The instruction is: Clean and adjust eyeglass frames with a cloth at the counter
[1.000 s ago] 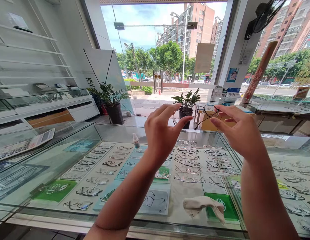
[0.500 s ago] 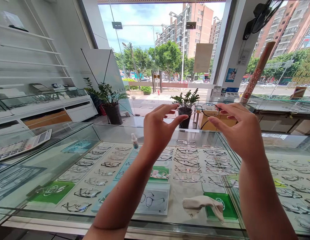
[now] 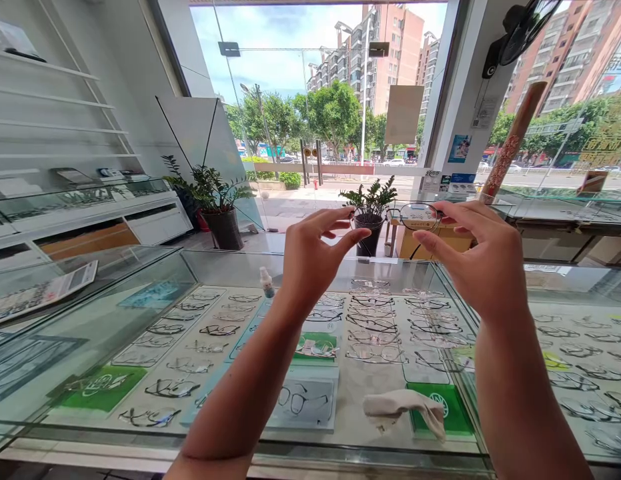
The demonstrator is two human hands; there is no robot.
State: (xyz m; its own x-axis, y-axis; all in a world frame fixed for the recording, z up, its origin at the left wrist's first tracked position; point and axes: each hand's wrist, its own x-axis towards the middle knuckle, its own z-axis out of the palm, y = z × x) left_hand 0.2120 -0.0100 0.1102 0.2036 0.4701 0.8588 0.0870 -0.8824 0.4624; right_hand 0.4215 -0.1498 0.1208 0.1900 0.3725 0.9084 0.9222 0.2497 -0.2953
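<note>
A pair of thin dark-rimmed eyeglasses [image 3: 419, 227] is held up in front of me, above the far edge of the glass display counter. My left hand [image 3: 317, 250] has its fingertips at the left side of the frame, thumb below and fingers above. At the right side, the thumb and fingers of my right hand [image 3: 477, 253] pinch the frame. The right lens shows plainly, while the left one blends into the plant behind. A dark temple arm hangs below the right lens. Below my hands, a pale cloth [image 3: 397, 404] lies crumpled partly over a green card [image 3: 443, 408].
Rows of eyeglasses [image 3: 373, 325] fill the glass display counter [image 3: 230, 263]. A small spray bottle [image 3: 267, 283] stands left of my left forearm, and a calculator [image 3: 50, 291] lies farther left. Potted plants [image 3: 369, 213] stand beyond the counter by the window.
The eyeglasses have tilted slightly, so the right lens looks rounder and its top rim sits a little higher. Both hands keep their hold. The whole view has shifted slightly.
</note>
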